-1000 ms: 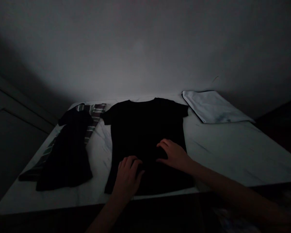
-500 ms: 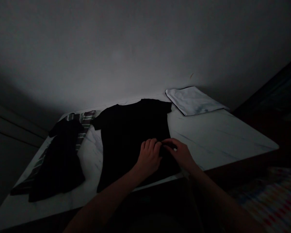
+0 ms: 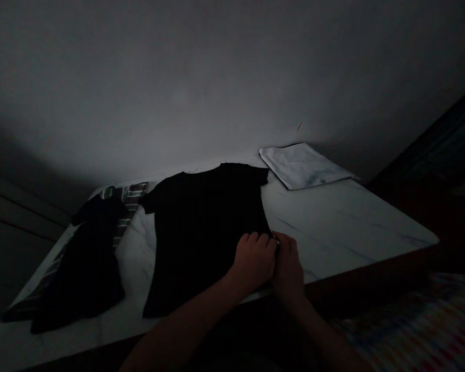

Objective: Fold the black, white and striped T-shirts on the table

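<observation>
Light very low, detail poor. Plain wall [image 3: 217,77] fills the upper frame. Below it a pale veined surface [image 3: 352,222] with a dark front edge. Black T-shirt [image 3: 201,222] lies flat at centre, neck toward the wall, hem close to the front edge. Dark garment [image 3: 85,263] sits well left of it, on top of a striped cloth [image 3: 129,199] that shows along its far side. White folded cloth [image 3: 302,165] lies at the far right corner, just beside the shirt's right sleeve. Left hand [image 3: 254,258] is curled narrow over the shirt's right side edge near the hem and looks pinched on the fabric. Right hand [image 3: 289,266] presses against it from the right; its fingers are hidden, so I cannot tell its grip. Risk, as judged: the hem is near the front edge, so a tug toward the body could drag the shirt off; both hands bunched at one spot could wrinkle the flat body; black on black hides the seams. Room: broad bare surface to the right of the hands, a narrow strip to the left, and little at the front
</observation>
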{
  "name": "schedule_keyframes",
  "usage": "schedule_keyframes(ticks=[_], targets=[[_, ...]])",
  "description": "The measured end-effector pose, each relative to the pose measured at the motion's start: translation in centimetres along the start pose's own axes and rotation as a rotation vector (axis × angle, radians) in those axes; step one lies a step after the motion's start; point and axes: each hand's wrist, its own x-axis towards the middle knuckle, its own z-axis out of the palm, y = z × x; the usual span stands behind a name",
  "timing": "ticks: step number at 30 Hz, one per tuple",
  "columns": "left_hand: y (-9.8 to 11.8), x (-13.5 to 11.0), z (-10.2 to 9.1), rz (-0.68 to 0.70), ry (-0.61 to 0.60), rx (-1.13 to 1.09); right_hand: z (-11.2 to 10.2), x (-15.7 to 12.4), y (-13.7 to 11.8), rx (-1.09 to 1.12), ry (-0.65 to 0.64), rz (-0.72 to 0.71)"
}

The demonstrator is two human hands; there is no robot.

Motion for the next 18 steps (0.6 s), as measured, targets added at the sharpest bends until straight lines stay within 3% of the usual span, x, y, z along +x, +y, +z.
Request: schedule_keyframes(ticks=[5, 9, 14, 18], targets=[[1.4, -0.3, 1.0, 0.008, -0.030, -0.027, -1.4, 0.4, 2.3, -0.083, -0.001, 0.058], [1.8, -1.0, 1.8, 0.031, -0.103, -0.049, -3.6, -0.1, 5.1, -0.127, -0.006, 0.009], [1.8, -1.3, 2.8, 0.176, -0.192, -0.068, -5.2, -1.8, 7.7, -0.227, -0.189, -0.062], [1.7, -1.0, 2.7, 0.214, -0.223, -0.137, -5.9, -2.2, 8.5, -0.288, -0.217, -0.044]])
